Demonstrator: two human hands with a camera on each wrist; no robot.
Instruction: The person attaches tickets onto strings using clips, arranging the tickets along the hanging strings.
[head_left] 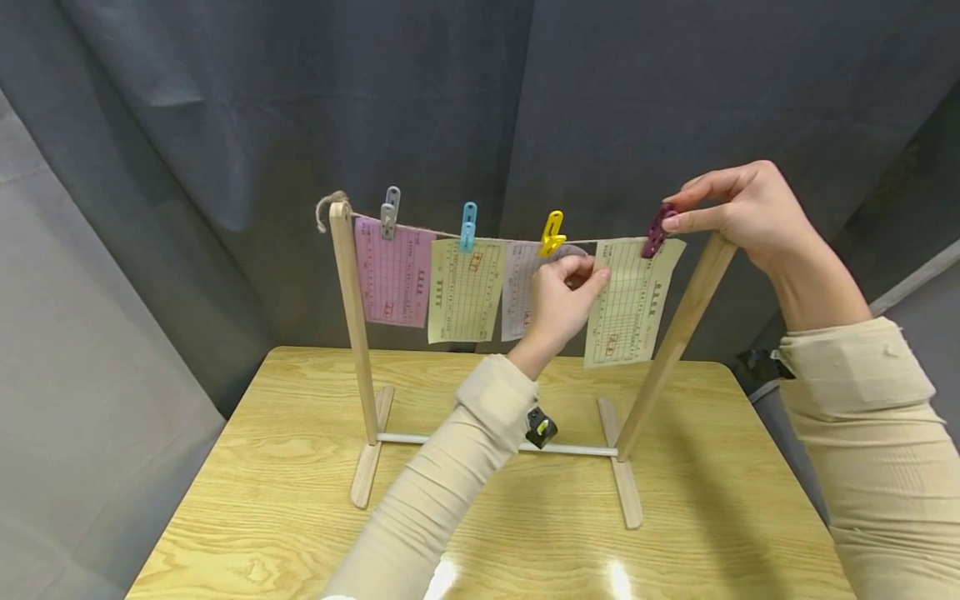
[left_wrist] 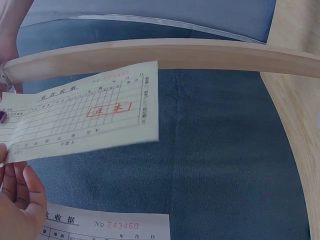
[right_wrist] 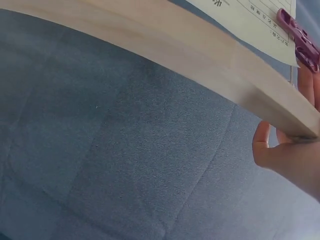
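Note:
My right hand pinches a purple clothespin between thumb and fingers near the right post. The clothespin sits at the top of a pale yellow-green receipt sheet, over the string. With its thumb and fingers, my left hand holds that sheet's left edge. In the left wrist view, red stamped characters show on the sheet. The right wrist view shows the purple clothespin at the sheet's corner, with part of the right hand behind the wooden post.
A pink sheet hangs under a grey clothespin, a yellow-green one under a blue clothespin, and a pale purple one under a yellow clothespin. The wooden frame's left post and right post stand on a table.

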